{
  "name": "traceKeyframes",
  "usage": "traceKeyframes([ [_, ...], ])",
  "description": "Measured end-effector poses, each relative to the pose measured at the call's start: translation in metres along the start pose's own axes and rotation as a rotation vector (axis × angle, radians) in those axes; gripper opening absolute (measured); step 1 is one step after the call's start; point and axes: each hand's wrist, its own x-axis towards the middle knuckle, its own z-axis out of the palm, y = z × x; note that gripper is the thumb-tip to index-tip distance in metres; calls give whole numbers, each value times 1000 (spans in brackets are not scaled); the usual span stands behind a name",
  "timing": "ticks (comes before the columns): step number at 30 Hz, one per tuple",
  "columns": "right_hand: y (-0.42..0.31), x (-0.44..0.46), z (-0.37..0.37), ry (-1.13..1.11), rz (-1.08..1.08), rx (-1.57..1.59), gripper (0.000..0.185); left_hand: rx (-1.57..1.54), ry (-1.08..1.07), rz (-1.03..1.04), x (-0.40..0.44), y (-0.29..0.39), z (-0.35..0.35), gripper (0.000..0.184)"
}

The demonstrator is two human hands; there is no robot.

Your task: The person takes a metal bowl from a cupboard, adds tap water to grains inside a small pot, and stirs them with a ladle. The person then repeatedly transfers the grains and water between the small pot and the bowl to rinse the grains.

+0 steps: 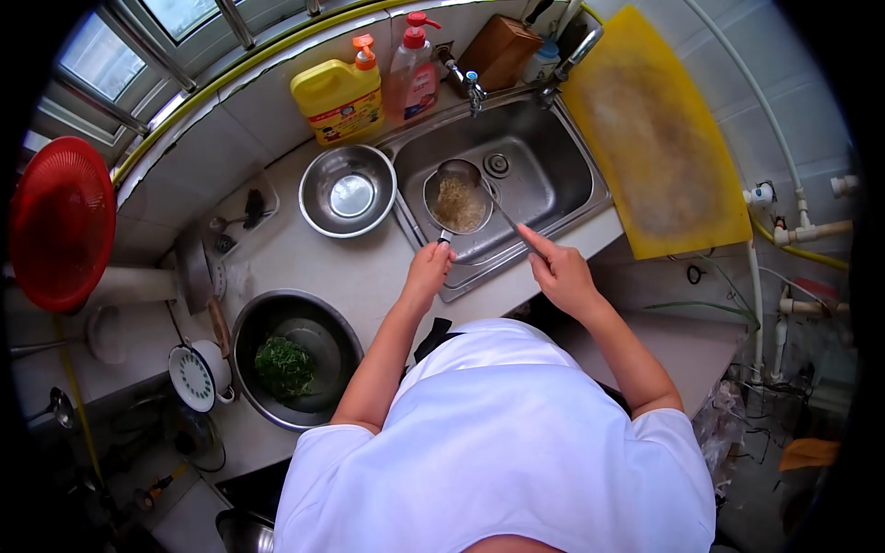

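Over the near-left part of the steel sink (553, 217), my left hand (428, 273) is closed round the dark handle of a small round strainer (430, 205). A wet, pale tan, stringy or grainy food (461, 203) lies in it; its kind I cannot make out. My right hand (559, 274) grips the long handle of a metal ladle (458, 170). The ladle's bowl rests at the strainer's far rim, touching or just above the food.
Left of the sink stands a steel bowl (318, 189). A larger basin (241, 341) with chopped greens (284, 366) is nearer. Behind are a yellow jug (343, 97), a pump bottle (413, 74) and a faucet (576, 60). A cleaver (195, 276) lies at left.
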Motion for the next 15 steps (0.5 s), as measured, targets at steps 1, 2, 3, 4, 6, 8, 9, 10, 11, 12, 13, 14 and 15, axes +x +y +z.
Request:
traceKeyframes([
  [1, 2, 1, 1, 1, 1, 0, 44, -13, -12, 13, 0, 1, 0, 26],
  [2, 5, 3, 2, 101, -126, -88, 43, -26, -24, 25, 0, 1, 0, 26],
  [3, 8, 5, 4, 201, -253, -176, 42, -25, -24, 25, -1, 2, 0, 26],
  [4, 10, 7, 5, 201, -253, -176, 42, -31, -36, 27, -2, 4, 0, 26],
  [6, 15, 9, 7, 168, -261, -324, 43, -34, -48, 30, -6, 8, 1, 26],
  [8, 18, 10, 16, 146, -237, -408, 43, -68, -62, 9, -9, 13, 3, 26],
  [9, 20, 10, 21, 122, -213, -492, 44, -67, -62, 11, -6, 10, 4, 26],
  [10, 22, 10, 26, 123, -214, -492, 44, -29, -42, 64, -2, 4, 5, 26],
  [11, 23, 9, 31, 81, -149, -314, 43, 8, -22, 116, 1, 0, 6, 26],
  [12, 23, 8, 35, 37, -85, -136, 42, 8, -20, 115, 1, 0, 6, 26],
  [13, 23, 9, 36, 37, -84, -134, 42, 15, -22, 117, 1, 1, 6, 26],
  [14, 24, 10, 37, -86, 84, 269, 42, 21, -24, 119, 1, 1, 7, 27],
  [15, 21, 11, 36, -208, 252, 671, 42, 22, -25, 119, -1, 4, 7, 27],
])
